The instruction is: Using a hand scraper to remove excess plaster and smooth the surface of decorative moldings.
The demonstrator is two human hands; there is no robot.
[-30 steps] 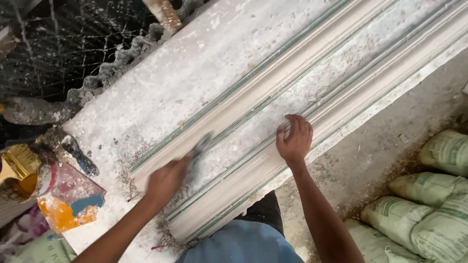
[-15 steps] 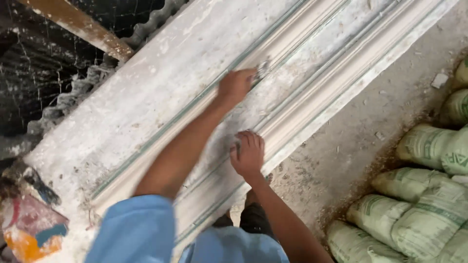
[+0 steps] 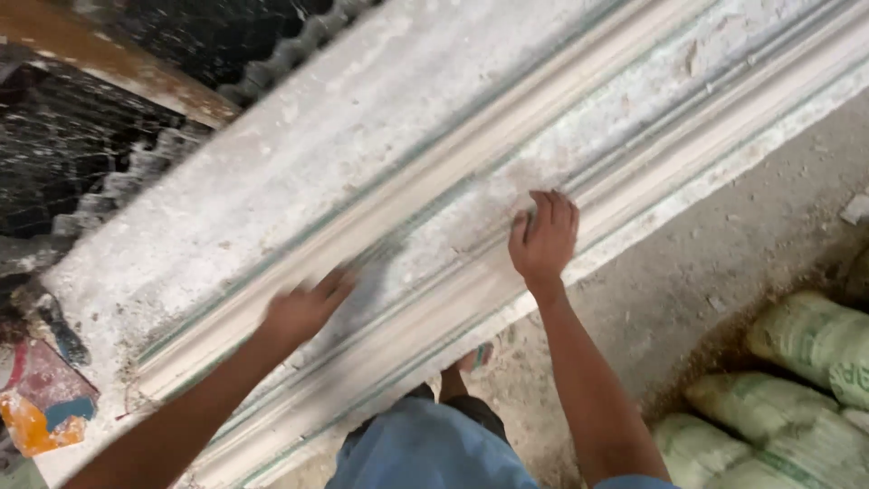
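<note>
A long white plaster moulding [image 3: 471, 154] with raised ribs and grooves lies slantwise on a dusty bench, from lower left to upper right. My left hand [image 3: 303, 308] is blurred by motion over a groove near the moulding's lower part. A dark, blurred tool [image 3: 376, 258] sticks out past its fingers. My right hand [image 3: 543, 237] lies flat on the ribs further right, fingers stretched, holding nothing. My blue clothing [image 3: 425, 448] shows at the bottom.
Green-white filled sacks [image 3: 797, 398] are stacked on the dusty floor [image 3: 715, 263] at the lower right. Wire mesh [image 3: 63, 154], a corrugated sheet edge [image 3: 290, 54] and a rusty bar [image 3: 109, 63] are at the upper left. A coloured scrap [image 3: 41, 412] lies lower left.
My left hand has swept back down the groove from the upper right to the lower left. My right hand has stayed pressed on the moulding. The view has shifted.
</note>
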